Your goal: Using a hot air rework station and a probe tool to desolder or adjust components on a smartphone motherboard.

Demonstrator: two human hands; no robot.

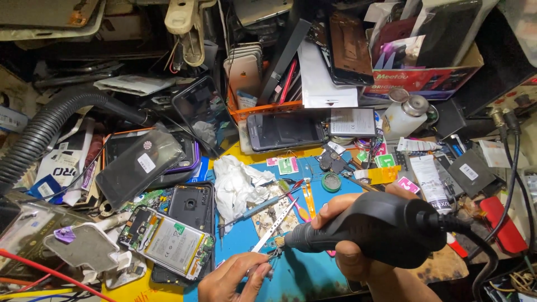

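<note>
Black plastic hot-air handpiece (pixel 369 226), gripped by right hand (pixel 358 254), heats a small part at thin metal tweezers (pixel 274 235) pinched by left hand (pixel 235 277); next needs steady lifting, I think.

Opened phone with exposed battery (pixel 168 241), crumpled white tissue (pixel 238 184), corrugated grey hose (pixel 47 126), white solvent bottle (pixel 404 114).

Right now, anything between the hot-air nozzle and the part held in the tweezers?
Nothing visible. The black hot-air tool in the right hand has its tip right at the tweezers, held by the left hand.
</note>
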